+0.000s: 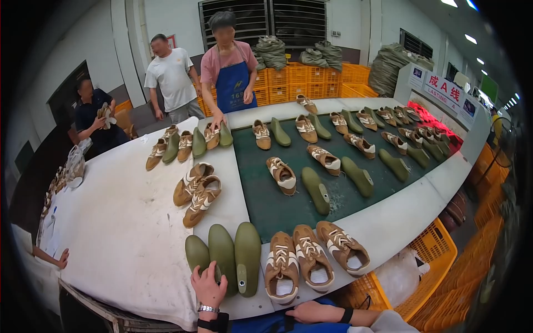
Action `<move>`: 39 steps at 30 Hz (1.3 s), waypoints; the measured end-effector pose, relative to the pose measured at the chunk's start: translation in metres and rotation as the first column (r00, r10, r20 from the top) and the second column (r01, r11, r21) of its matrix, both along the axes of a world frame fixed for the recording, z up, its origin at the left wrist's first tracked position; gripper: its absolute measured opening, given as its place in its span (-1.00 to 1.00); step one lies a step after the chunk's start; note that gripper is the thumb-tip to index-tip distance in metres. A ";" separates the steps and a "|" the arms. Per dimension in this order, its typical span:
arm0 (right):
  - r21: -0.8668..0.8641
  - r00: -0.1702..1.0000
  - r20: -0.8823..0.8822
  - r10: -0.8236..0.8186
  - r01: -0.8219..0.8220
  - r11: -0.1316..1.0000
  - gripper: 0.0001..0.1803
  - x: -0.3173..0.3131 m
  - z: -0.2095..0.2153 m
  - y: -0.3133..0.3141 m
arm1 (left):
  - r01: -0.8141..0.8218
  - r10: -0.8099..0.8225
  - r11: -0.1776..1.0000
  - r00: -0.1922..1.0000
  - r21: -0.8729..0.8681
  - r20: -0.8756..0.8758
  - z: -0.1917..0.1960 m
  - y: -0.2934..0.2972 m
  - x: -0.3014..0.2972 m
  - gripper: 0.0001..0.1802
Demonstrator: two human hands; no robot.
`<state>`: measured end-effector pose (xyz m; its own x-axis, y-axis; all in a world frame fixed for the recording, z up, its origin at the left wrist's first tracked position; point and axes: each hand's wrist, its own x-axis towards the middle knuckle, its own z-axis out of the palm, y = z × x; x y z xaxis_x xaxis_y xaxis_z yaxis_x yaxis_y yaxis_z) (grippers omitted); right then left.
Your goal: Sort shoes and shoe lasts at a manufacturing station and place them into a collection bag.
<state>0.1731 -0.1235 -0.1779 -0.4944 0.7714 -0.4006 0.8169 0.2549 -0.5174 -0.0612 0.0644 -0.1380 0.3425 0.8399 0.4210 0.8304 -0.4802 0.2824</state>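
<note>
My left hand (209, 288), with a metal-band watch at the wrist, closes its fingers over the near end of a green shoe last (222, 247). A second green last (196, 251) lies to its left and a third (247, 252) to its right. At the table's near edge my right hand (307, 312) rests with its fingers stretched leftward, holding nothing I can see. Just beyond it stand three brown sneakers with white stripes: the left one (281, 261), the middle one (312, 252) and the right one (340, 241).
A dark green conveyor belt (261, 205) carries several sneakers and lasts. On the white table (122, 222) sits a pair of sneakers (201, 202). Across it, a person in a blue apron (235, 83) touches a shoe. An orange crate (433, 261) stands at the near right.
</note>
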 end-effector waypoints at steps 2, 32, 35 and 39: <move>-0.004 1.000 0.005 -0.014 0.014 1.000 -0.58 0.000 0.000 -0.001 | 0.003 -0.003 1.000 1.000 0.007 -0.002 0.000 0.001 0.003 -0.47; 0.100 0.934 -0.214 -0.285 0.311 0.945 -0.66 0.066 0.087 -0.011 | 0.006 -0.005 1.000 0.999 0.004 -0.046 0.002 -0.003 0.000 -0.45; 0.229 0.936 -0.117 -0.331 0.350 0.908 -0.72 0.085 0.114 -0.006 | 0.004 -0.004 1.000 0.999 0.013 -0.041 0.003 -0.001 0.001 -0.45; 0.301 0.976 -0.036 -0.216 0.217 0.929 -0.76 0.085 0.141 0.028 | 0.002 -0.001 1.000 1.000 0.019 -0.031 0.003 0.003 0.004 -0.46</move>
